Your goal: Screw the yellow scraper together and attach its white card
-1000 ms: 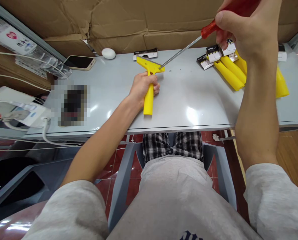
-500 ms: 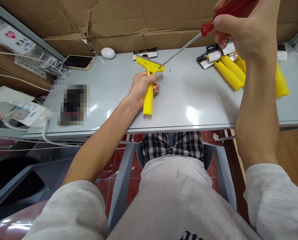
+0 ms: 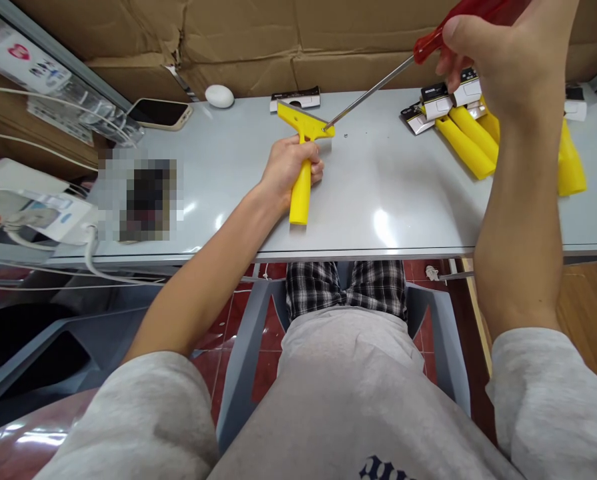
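Two hands, two ways this could go sideways, left to right. The left hand (image 3: 294,170) is wrapped snugly round the handle of a yellow scraper (image 3: 302,191). If that grip slackens, I reckon the scraper could twist under any turning force, because its head sticks out unsupported past the fist. Next along, the screwdriver (image 3: 369,94) meets the right end of that head at a slant. A slanted tip could skip out, gouge the plastic or skid into the nearby fingers; can't make out whether it's properly seated. The tiny dark bit (image 3: 345,136) lying on the tabletop (image 3: 403,173) just right of the head could get flicked away by a slip too.

As for position: the scraper runs through the left fist, head beyond the knuckles, handle butt poking out toward the person. The thumb crosses the front and the curled fingers show on the right side. Can't say if it touches the tabletop. Far right and up high, the right hand (image 3: 508,57) is closed around the red grip, well apart from the scraper, with only the metal shaft bridging the gap.
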The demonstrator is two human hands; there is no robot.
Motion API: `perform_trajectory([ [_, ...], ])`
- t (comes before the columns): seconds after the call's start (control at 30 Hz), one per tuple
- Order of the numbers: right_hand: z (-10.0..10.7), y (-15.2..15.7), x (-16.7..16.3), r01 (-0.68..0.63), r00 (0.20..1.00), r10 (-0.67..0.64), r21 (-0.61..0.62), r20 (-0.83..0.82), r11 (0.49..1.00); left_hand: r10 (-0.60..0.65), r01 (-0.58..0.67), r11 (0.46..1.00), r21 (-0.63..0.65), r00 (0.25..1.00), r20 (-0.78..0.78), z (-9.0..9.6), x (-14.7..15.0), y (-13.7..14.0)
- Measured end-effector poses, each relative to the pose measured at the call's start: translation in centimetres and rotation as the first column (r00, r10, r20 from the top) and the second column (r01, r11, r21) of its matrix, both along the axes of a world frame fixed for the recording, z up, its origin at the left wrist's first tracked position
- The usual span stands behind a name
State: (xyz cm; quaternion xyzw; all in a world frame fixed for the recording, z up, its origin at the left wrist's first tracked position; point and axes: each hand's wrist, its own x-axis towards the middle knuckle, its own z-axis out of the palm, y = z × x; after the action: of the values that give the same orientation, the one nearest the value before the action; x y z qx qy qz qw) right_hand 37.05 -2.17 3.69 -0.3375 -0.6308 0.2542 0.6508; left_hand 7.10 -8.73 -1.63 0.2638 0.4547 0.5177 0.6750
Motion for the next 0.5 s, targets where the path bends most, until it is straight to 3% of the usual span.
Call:
perform_trajectory([
  [0.1, 0.2, -0.6, -0.6, -0.003, 0.999, 0.007, 0.092, -0.039, 0.996, -0.004, 0.005, 1.000, 0.017, 1.000, -0.010, 0.0, 0.1, 0.0],
  [0.23, 1.0, -2.0, -0.7, -0.049, 0.999, 0.049, -0.003, 0.023, 0.999, -0.005, 0.006, 0.999, 0.041, 1.000, -0.015, 0.1, 0.2, 0.0],
  [0.5, 1.8, -3.0, -0.8, 0.037, 0.997, -0.028, -0.127, 0.076, 0.991, 0.009, -0.008, 1.000, 0.006, 1.000, -0.018, 0.0, 0.0, 0.1],
])
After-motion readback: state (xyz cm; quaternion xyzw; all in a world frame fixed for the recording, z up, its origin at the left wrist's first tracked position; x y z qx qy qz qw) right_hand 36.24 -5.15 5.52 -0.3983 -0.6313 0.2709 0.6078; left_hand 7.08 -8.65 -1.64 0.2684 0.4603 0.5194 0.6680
